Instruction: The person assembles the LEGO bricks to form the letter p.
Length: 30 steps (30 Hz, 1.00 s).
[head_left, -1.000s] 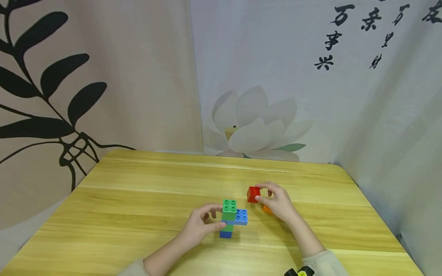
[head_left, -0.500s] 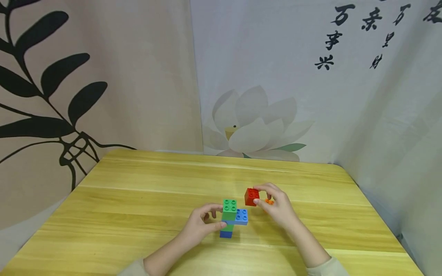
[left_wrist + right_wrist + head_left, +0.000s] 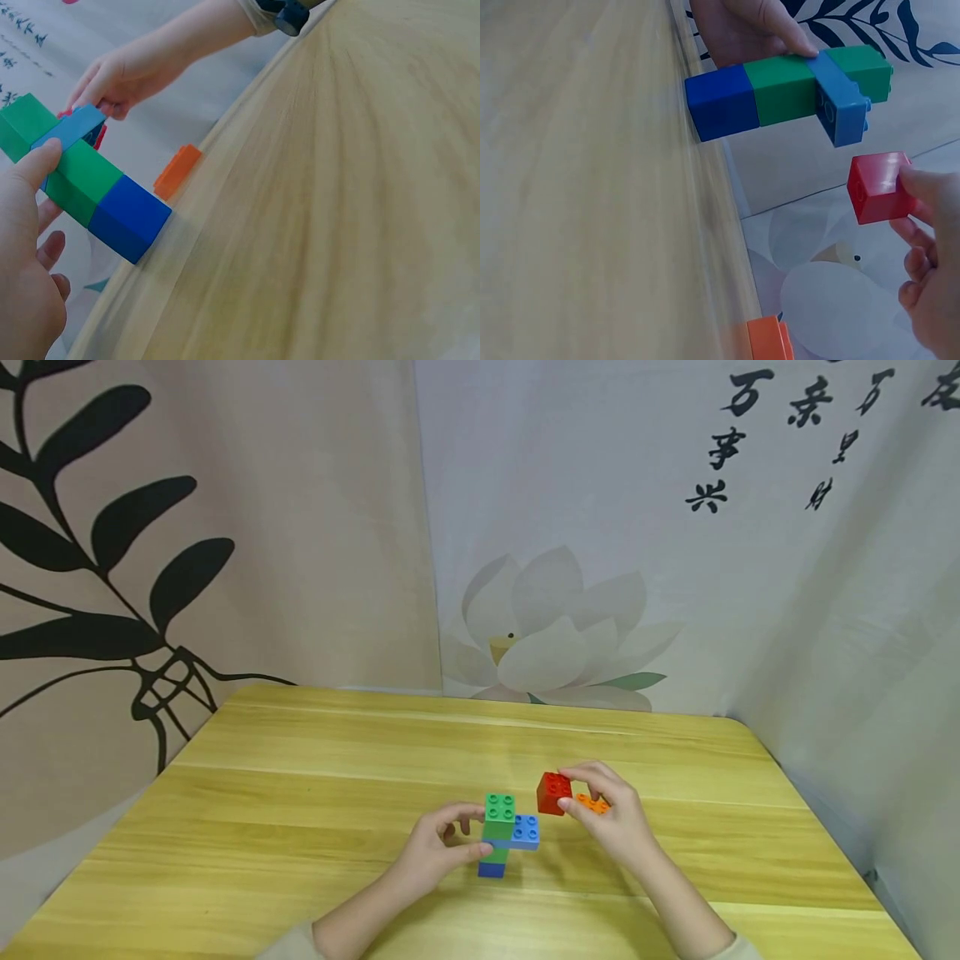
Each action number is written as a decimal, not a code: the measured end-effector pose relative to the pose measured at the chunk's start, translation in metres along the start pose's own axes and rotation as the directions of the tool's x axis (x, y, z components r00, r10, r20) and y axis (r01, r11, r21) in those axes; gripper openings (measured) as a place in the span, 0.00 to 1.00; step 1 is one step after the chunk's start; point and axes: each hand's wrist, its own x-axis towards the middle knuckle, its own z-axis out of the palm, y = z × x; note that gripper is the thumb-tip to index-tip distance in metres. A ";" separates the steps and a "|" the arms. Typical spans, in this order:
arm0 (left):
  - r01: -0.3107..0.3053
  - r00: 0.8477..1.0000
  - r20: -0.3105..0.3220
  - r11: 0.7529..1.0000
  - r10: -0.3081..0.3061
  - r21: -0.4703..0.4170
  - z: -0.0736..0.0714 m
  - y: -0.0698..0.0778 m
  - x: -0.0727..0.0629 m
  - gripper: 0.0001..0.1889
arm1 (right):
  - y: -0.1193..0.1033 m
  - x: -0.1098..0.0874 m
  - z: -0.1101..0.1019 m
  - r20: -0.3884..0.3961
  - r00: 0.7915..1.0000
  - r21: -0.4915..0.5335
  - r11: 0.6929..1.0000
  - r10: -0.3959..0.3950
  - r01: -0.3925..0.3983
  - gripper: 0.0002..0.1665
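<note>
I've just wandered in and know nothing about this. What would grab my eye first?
Probably the red block, pinched in the right hand above the wooden table. Next, to its left, the stack of green and blue blocks held by the left hand, with a light-blue block jutting out rightward. Behind, bold black leaves spread over the backdrop's left side.

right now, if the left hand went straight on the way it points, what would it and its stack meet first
Likely the red block pinched in the right hand beyond the stack, though depth is unclear and the left hand could miss it.
</note>
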 end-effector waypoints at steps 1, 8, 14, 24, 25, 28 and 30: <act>0.001 1.000 0.000 1.000 -0.001 -0.002 0.000 0.000 0.000 0.20 | -0.006 0.000 -0.001 -0.003 1.000 0.000 1.000 -0.011 0.011 0.20; 0.013 1.000 -0.002 1.000 -0.013 -0.005 0.000 0.001 -0.001 0.20 | -0.025 -0.003 -0.005 -0.026 0.997 0.007 0.997 -0.079 0.079 0.21; 0.023 1.000 -0.005 1.000 -0.023 -0.009 -0.001 0.000 -0.001 0.20 | -0.028 -0.007 -0.006 -0.018 0.994 0.008 0.994 -0.111 0.111 0.22; 0.018 1.000 -0.005 1.000 -0.018 -0.010 -0.001 -0.001 -0.001 0.20 | -0.035 -0.010 -0.007 0.005 0.995 0.031 0.995 -0.098 0.098 0.22; 0.018 1.000 -0.004 1.000 -0.018 -0.010 -0.001 -0.001 -0.001 0.20 | -0.035 -0.010 -0.007 0.003 0.995 0.034 0.994 -0.102 0.102 0.22; 0.021 1.000 -0.003 1.000 -0.021 -0.015 -0.001 -0.001 -0.001 0.20 | -0.036 -0.011 -0.006 0.003 0.993 0.046 0.992 -0.115 0.115 0.22; 0.024 1.000 -0.003 1.000 -0.024 -0.016 -0.001 -0.001 -0.001 0.20 | -0.037 -0.011 -0.006 -0.001 0.992 0.050 0.991 -0.128 0.128 0.22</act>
